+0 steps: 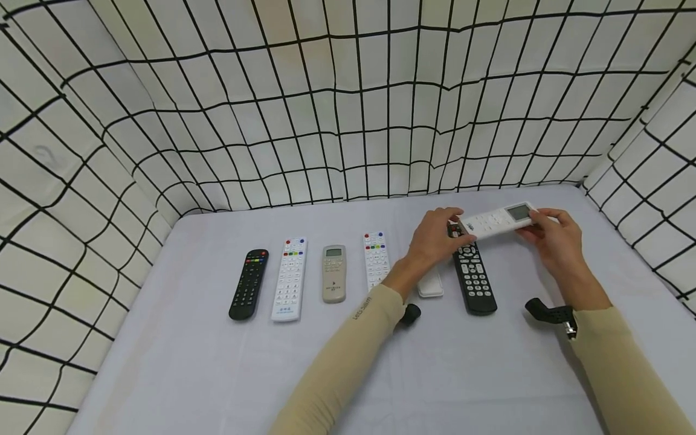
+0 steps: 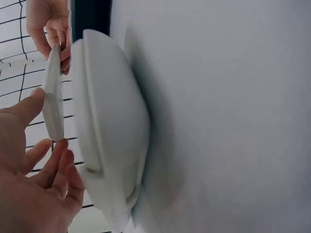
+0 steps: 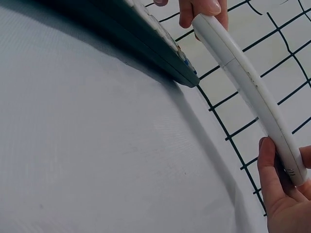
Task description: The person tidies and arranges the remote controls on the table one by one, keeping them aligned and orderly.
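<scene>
A white remote control (image 1: 495,221) with a small grey screen is held raised and tilted above the table, its buttons facing up. My right hand (image 1: 554,241) pinches its screen end between thumb and fingers. At the opposite end, my left hand (image 1: 432,238) grips the remote with thumb and fingertips; the left wrist view shows this thumb (image 2: 31,104) against its side. Beneath lies a long black remote control (image 1: 474,275), its top partly covered. Another white remote control (image 1: 431,283) lies beside it, mostly hidden by my left hand and wrist.
Farther left lie a black remote (image 1: 249,284), a white remote (image 1: 290,281), a beige remote with a screen (image 1: 334,275) and another white remote (image 1: 376,257), partly behind my left arm. A black wire grid (image 1: 359,90) over white sheeting encloses the table's (image 1: 190,362) back and sides.
</scene>
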The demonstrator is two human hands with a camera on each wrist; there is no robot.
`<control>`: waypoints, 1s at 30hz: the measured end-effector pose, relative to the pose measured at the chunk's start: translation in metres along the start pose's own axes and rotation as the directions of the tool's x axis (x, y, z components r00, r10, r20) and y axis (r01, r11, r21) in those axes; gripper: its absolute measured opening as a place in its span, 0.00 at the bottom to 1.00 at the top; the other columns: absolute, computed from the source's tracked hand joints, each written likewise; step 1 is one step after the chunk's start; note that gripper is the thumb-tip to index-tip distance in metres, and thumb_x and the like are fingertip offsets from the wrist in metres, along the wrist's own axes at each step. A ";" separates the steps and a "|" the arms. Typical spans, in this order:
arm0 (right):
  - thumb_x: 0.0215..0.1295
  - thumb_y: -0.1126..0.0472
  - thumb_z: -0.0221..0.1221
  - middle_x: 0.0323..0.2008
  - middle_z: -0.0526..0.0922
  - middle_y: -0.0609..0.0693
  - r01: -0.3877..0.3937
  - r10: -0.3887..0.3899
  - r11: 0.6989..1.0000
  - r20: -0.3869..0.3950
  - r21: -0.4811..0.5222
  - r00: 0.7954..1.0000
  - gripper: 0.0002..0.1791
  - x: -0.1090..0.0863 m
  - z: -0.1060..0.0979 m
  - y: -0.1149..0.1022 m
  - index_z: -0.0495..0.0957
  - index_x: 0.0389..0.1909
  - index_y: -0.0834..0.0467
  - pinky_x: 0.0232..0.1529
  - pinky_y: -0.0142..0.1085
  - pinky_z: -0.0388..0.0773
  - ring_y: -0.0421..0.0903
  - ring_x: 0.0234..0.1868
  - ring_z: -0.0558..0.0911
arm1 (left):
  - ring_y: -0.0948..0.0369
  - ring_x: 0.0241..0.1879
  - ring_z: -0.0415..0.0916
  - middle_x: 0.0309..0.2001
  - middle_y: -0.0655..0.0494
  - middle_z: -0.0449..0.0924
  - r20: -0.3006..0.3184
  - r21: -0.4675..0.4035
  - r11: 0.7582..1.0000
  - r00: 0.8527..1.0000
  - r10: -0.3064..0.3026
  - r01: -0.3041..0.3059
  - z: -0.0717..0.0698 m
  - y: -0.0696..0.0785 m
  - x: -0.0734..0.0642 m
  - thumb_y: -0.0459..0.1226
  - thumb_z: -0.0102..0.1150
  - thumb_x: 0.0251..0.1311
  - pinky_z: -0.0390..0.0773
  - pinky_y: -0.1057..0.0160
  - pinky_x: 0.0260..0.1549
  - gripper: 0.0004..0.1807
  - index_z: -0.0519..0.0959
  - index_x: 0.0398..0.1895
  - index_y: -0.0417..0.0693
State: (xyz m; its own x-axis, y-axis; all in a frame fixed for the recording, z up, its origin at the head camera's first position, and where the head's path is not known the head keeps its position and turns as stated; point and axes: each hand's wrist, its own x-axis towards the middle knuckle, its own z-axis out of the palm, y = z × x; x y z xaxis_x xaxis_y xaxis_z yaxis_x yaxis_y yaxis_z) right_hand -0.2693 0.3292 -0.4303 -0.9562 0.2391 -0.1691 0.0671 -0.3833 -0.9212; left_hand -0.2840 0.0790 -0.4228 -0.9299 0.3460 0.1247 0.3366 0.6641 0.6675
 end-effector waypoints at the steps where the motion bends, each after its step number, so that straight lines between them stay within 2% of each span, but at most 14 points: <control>1: 0.72 0.62 0.64 0.54 0.73 0.50 0.000 0.000 1.000 0.002 -0.001 1.000 0.16 0.000 0.000 -0.001 0.68 0.53 0.57 0.41 0.29 0.87 0.36 0.39 0.87 | 0.63 0.58 0.79 0.60 0.59 0.81 0.002 0.007 1.000 1.000 0.009 -0.009 0.000 0.001 -0.001 0.53 0.71 0.64 0.79 0.67 0.52 0.35 0.73 0.72 0.57; 5: 0.71 0.61 0.65 0.51 0.75 0.48 0.002 -0.002 1.000 0.008 0.006 1.000 0.17 -0.001 0.000 -0.004 0.69 0.53 0.57 0.40 0.29 0.87 0.36 0.38 0.87 | 0.66 0.48 0.77 0.54 0.59 0.81 0.036 -0.016 1.000 0.999 0.011 -0.011 -0.001 0.005 -0.006 0.53 0.70 0.64 0.74 0.73 0.42 0.36 0.72 0.74 0.57; 9: 0.71 0.60 0.65 0.48 0.77 0.46 0.002 -0.002 1.000 0.017 0.004 1.000 0.17 -0.003 -0.001 -0.005 0.69 0.53 0.57 0.39 0.29 0.87 0.37 0.38 0.86 | 0.67 0.41 0.72 0.47 0.60 0.79 0.055 0.003 1.000 0.998 0.022 -0.022 0.000 0.008 -0.010 0.54 0.69 0.65 0.69 0.74 0.36 0.37 0.71 0.75 0.59; 14: 0.72 0.59 0.65 0.48 0.77 0.45 0.000 0.000 1.000 0.025 -0.019 1.000 0.15 -0.004 -0.001 -0.005 0.71 0.53 0.55 0.39 0.28 0.86 0.37 0.40 0.83 | 0.68 0.39 0.71 0.46 0.62 0.79 0.093 -0.001 1.000 0.995 0.030 -0.030 0.004 0.012 -0.014 0.55 0.69 0.65 0.68 0.75 0.35 0.38 0.70 0.76 0.60; 19: 0.72 0.60 0.64 0.46 0.78 0.44 0.035 -0.034 0.999 0.054 -0.021 0.998 0.13 -0.005 -0.001 -0.007 0.73 0.51 0.55 0.38 0.28 0.85 0.37 0.40 0.83 | 0.69 0.40 0.72 0.46 0.63 0.80 0.130 -0.023 0.999 0.991 0.043 -0.040 0.007 0.016 -0.017 0.56 0.68 0.65 0.69 0.75 0.35 0.38 0.69 0.77 0.61; 26: 0.72 0.59 0.65 0.44 0.80 0.43 0.039 -0.036 0.998 0.061 -0.052 0.998 0.12 -0.006 -0.004 -0.010 0.75 0.50 0.54 0.37 0.27 0.85 0.36 0.39 0.84 | 0.71 0.36 0.74 0.42 0.65 0.82 0.133 -0.045 0.996 0.987 0.088 -0.083 0.012 0.020 -0.023 0.54 0.71 0.63 0.71 0.76 0.32 0.37 0.72 0.74 0.60; 30: 0.73 0.56 0.64 0.46 0.78 0.42 0.021 -0.015 0.995 0.065 -0.100 0.998 0.12 -0.007 -0.005 -0.011 0.75 0.52 0.53 0.38 0.26 0.84 0.35 0.40 0.82 | 0.72 0.35 0.74 0.42 0.64 0.83 0.130 -0.053 0.995 0.988 0.086 -0.079 0.016 0.024 -0.026 0.54 0.71 0.63 0.71 0.77 0.33 0.36 0.72 0.73 0.59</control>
State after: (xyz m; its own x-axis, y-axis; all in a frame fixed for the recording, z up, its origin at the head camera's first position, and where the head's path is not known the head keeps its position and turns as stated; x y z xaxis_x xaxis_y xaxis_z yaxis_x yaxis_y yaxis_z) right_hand -0.2614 0.3363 -0.4209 -0.9736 0.1860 -0.1323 0.0749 -0.2870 -0.9550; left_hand -0.2498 0.0966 -0.4213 -0.8705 0.4846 0.0853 0.4011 0.5983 0.6936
